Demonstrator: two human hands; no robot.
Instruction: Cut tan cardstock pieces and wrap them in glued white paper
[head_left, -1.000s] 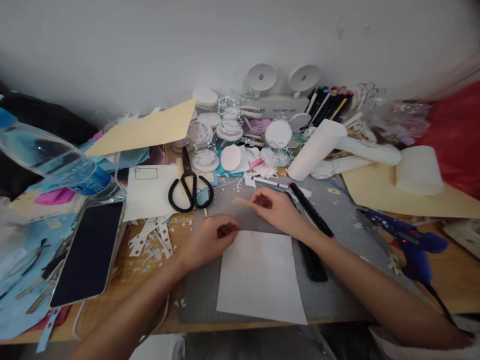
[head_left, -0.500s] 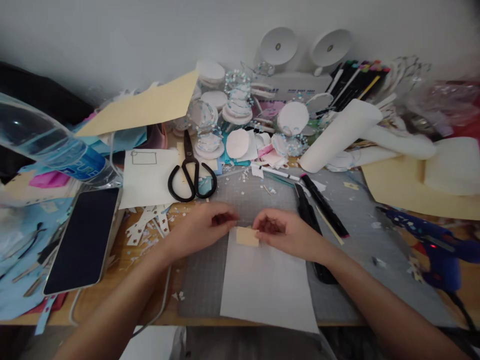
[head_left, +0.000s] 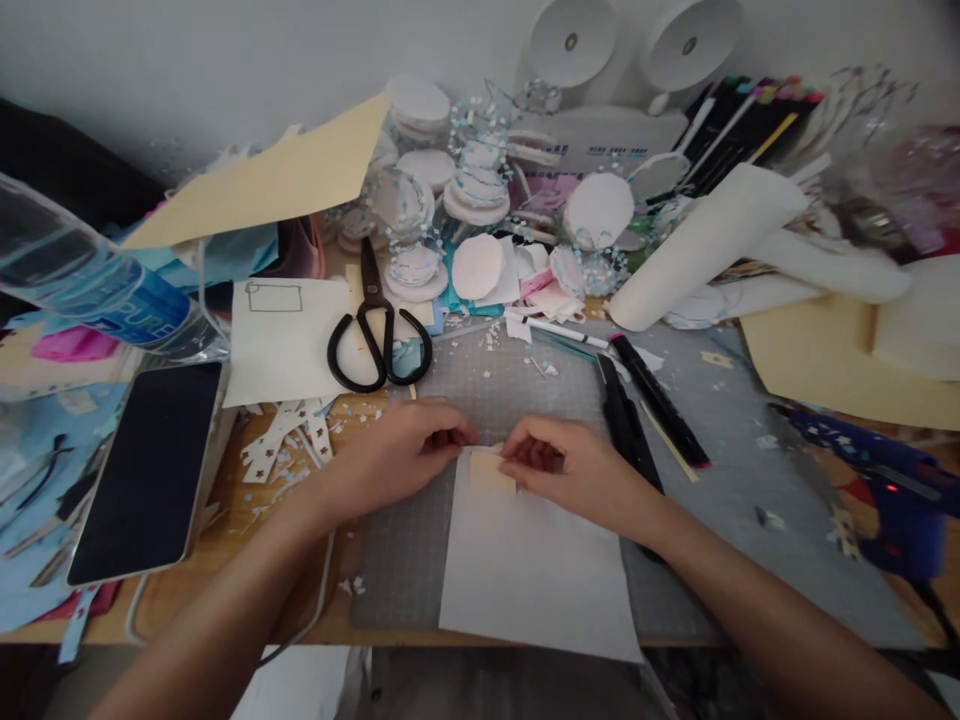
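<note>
Worktop [head_left: 330,615] is wood-grained, with a flat grey gridded mat [head_left: 397,570] on it, then a thin, roughly rectangular white sheet [head_left: 536,580]. Left hand [head_left: 401,450] curls loosely by the sheet's far left corner, can't tell if it's gripping anything. Right hand [head_left: 570,465] pinches a small, flat tan card [head_left: 489,472] with straight edges, over the sheet near its far edge.

Left hand [head_left: 409,452] curled, right hand [head_left: 571,470] pinched
</note>
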